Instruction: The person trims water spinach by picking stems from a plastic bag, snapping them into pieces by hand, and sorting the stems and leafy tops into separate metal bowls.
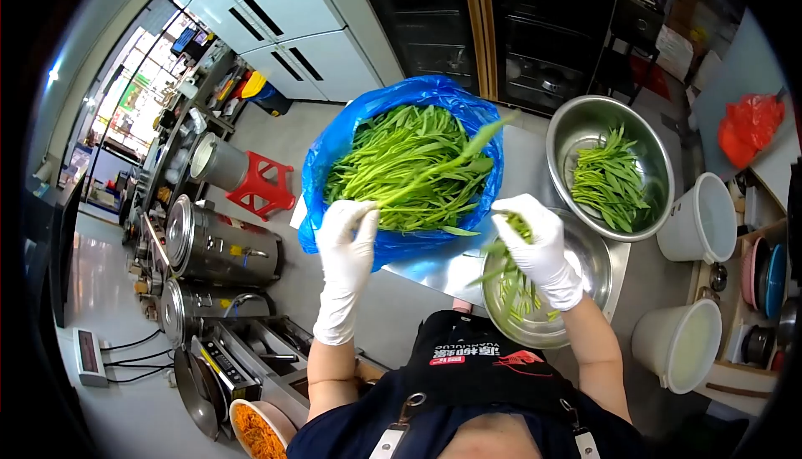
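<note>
A blue plastic bag (311, 158), its mouth wide, holds a heap of water spinach (401, 154) with long stems and narrow leaves. At the bag's near left rim, my gloved left hand (349, 229) pinches the end of one stalk (434, 173), which slants up to the right across the heap. My gloved right hand (539, 246) is closed around a small bunch of water spinach (520, 227), with stems and leaves sticking out below it. Under that hand is a steel bowl (597, 263) with cut stem pieces (522, 299) inside.
Another steel bowl (561, 137) with a bundle of greens (614, 179) stands at the table's far right. White buckets (681, 346) line the floor on the right. To the left are a red stool (266, 183), large steel pots (225, 242) and a bowl of orange shreds (259, 430).
</note>
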Demonstrator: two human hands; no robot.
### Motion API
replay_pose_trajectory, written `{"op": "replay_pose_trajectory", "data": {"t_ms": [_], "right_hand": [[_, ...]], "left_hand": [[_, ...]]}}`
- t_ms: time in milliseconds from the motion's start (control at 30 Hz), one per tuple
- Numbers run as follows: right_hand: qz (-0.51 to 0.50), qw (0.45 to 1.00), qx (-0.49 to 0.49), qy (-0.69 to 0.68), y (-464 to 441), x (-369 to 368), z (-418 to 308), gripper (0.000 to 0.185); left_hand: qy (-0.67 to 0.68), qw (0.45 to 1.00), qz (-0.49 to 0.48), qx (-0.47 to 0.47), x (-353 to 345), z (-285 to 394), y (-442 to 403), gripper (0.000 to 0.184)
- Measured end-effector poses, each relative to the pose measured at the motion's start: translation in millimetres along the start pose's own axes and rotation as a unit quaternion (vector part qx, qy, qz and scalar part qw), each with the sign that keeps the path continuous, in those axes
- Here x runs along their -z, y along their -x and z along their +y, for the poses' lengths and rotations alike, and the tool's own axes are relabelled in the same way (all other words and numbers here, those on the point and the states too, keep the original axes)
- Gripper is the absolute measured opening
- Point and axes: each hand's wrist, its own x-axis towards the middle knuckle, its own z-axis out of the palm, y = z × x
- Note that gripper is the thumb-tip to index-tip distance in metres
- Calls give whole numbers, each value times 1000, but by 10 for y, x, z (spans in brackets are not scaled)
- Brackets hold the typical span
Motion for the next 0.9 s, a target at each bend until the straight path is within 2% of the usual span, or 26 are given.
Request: {"op": "replay_pose_trajectory", "data": {"t_ms": [33,133,167,200,267,367,467,533,567,600,667,733,767,867,900], "right_hand": [[11,996,88,31,-49,-49,3,20],[-41,958,229,165,-105,-137,-28,30],[-92,946,234,203,-101,-147,-24,36],[-98,921,275,257,-91,-206,39,36],[-106,910,283,283,-64,-264,115,31],[-167,910,241,293,34,-200,156,23],[-197,932,181,244,145,-90,232,15],[-151,985,41,72,232,-40,257,10],[-126,991,-31,-14,257,-1,284,8],[-126,982,-132,-45,260,92,326,6],[-59,945,-285,-148,192,321,355,6],[-31,954,-279,-100,124,662,372,8],[-16,956,-278,-91,112,814,353,9],[12,968,-242,-57,131,1168,319,9],[10,967,-250,-49,157,1259,315,9]], "left_hand": [[23,998,-32,39,-95,35,20,11],[122,974,-105,159,-370,192,79,11],[162,957,-133,200,-435,225,98,12],[200,936,-160,240,-492,254,114,13],[222,923,-217,230,-584,268,158,14],[309,860,-256,315,-739,261,287,15],[329,849,-281,302,-920,190,414,16],[362,824,-308,309,-1018,186,451,15],[381,819,-313,294,-1069,203,461,15],[400,813,-318,279,-1121,215,486,14],[389,822,-328,257,-1224,272,548,15],[295,863,-374,166,-1340,290,627,19],[235,890,-382,75,-1412,248,721,23],[16,945,-320,-59,-1305,264,651,27],[-18,959,-276,-67,-1244,144,595,22]]}}
